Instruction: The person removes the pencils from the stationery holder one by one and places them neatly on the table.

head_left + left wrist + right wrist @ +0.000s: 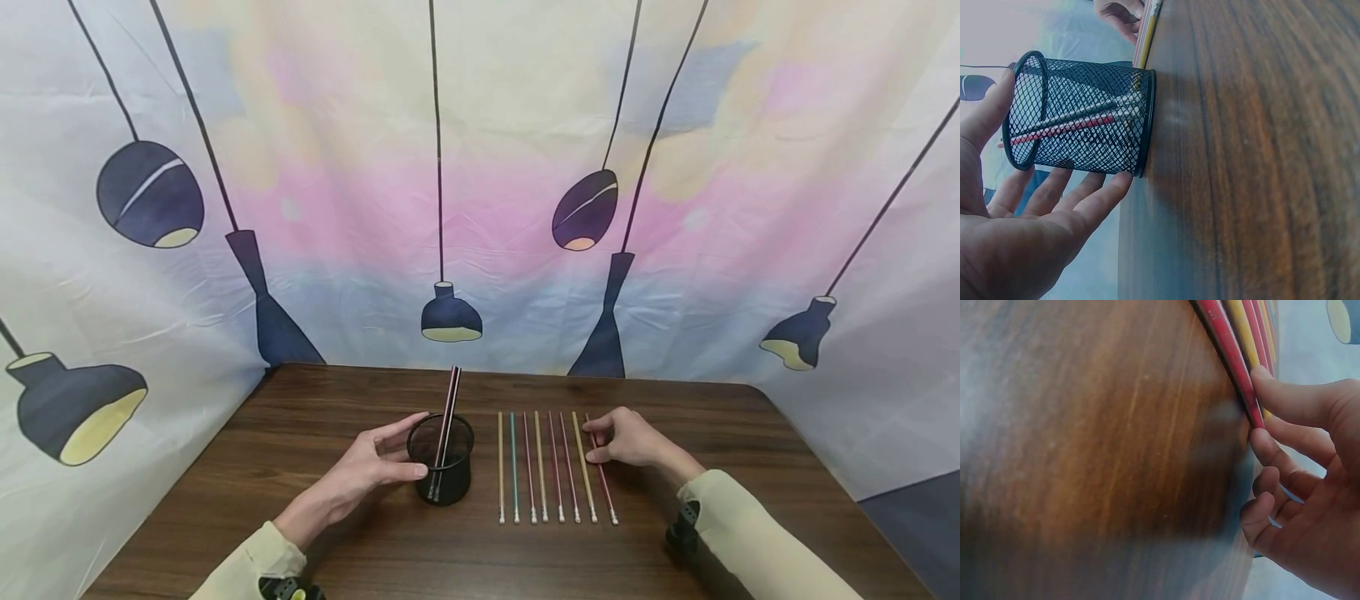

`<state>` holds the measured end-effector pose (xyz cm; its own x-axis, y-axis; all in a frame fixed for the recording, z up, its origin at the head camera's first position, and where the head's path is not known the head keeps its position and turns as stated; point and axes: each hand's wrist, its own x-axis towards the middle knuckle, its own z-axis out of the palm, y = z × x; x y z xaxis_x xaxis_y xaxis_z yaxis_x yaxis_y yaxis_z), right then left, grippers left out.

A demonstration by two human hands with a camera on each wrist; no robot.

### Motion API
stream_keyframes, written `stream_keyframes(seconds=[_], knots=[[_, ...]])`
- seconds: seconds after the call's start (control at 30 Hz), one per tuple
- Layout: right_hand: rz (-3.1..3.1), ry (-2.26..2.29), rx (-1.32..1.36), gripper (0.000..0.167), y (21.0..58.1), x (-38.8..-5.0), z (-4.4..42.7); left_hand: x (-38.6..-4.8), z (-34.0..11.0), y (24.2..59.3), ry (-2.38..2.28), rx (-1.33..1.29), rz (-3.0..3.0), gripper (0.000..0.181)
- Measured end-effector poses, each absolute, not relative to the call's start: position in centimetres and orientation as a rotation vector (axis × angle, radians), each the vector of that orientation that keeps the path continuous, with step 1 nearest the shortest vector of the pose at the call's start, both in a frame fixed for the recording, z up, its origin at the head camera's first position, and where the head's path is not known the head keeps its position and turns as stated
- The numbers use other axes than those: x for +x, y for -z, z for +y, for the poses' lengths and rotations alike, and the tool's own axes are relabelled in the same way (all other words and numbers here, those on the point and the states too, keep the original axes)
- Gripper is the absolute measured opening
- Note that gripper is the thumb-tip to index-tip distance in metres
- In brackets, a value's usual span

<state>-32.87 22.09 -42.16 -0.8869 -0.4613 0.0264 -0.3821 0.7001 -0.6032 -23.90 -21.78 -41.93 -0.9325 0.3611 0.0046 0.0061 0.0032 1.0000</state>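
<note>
A black mesh pencil cup point(455, 490) stands upright on the table, with a couple of pencils point(1063, 128) leaning inside it. My left hand point(358, 473) holds the cup from its left side, thumb at the rim and fingers along the mesh wall. To the right of the cup lies a row of several pencils with white eraser ends toward me, among them a teal pencil point(514, 467) and a yellow pencil point(501, 467). My right hand point(633, 437) pinches the rightmost one, a red pencil point(1225, 350), near its far end. That pencil lies slightly slanted.
The dark wooden table point(360, 550) extends around both hands. Behind it hangs a pastel cloth backdrop point(360, 208) printed with dark lamps. Dark devices point(682, 527) sit at the cuffs of both light sleeves.
</note>
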Motion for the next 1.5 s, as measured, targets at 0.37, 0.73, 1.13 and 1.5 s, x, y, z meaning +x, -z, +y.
stream_keyframes(seconds=[0.37, 0.73, 1.13, 1.5], knots=[[2.797, 0.961, -0.656, 0.047, 41.9, -32.5, 22.2, -23.8, -21.7, 41.8, -2.026, 0.375, 2.012, 0.083], [2.856, 0.943, -0.723, 0.045, 40.0, -31.7, 21.2, -23.7, -21.7, 41.7, -2.016, 0.372, 2.023, 0.083], [2.804, 1.052, -0.867, 0.039, 37.4, -30.0, 15.8, -23.7, -21.8, 41.8, -2.013, 0.384, 2.032, 0.081], [2.728, 1.201, -1.023, 0.032, 36.4, -28.9, 9.7, -23.9, -21.8, 42.0, -2.018, 0.389, 2.022, 0.083]])
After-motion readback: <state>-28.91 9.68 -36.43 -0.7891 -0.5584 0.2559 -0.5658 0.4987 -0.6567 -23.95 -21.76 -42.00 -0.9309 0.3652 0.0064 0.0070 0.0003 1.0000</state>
